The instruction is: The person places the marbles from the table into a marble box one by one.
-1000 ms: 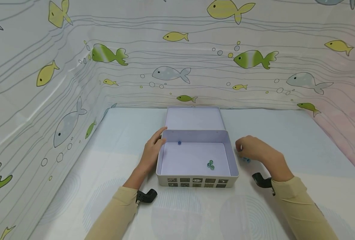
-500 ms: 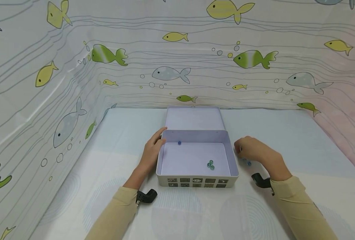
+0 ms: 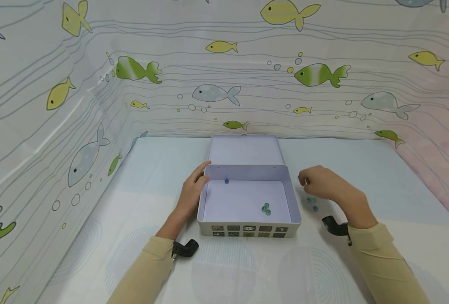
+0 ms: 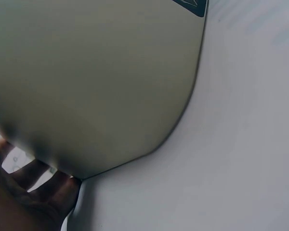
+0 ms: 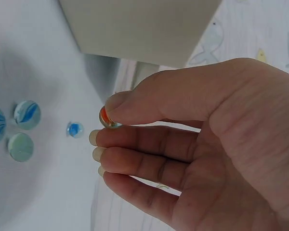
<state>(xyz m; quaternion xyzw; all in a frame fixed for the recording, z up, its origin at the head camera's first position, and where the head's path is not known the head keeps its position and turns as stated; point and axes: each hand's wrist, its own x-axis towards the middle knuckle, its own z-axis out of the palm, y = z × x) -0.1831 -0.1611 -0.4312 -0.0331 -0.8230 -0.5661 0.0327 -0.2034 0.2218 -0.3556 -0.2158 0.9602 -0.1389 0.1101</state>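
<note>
An open white tin box (image 3: 249, 229) stands on the table with its lid (image 3: 245, 150) tilted back. Inside lie a blue marble (image 3: 226, 181) by the far wall and a few green marbles (image 3: 266, 208) near the front. My left hand (image 3: 192, 191) rests against the box's left wall (image 4: 96, 86), fingers straight. My right hand (image 3: 323, 183) is raised just right of the box and pinches an orange-and-clear marble (image 5: 106, 118) between thumb and forefinger. Several blue and green marbles (image 5: 20, 130) lie on the table below it (image 3: 312, 202).
Fish-patterned curtain walls (image 3: 217, 84) close off the left, back and right of the pale table (image 3: 247, 270). A black wrist camera mount (image 3: 185, 248) sits on each forearm.
My right hand has lifted off the table beside the box with a marble pinched in it, uncovering the loose marbles beneath. The left hand has stayed on the box.
</note>
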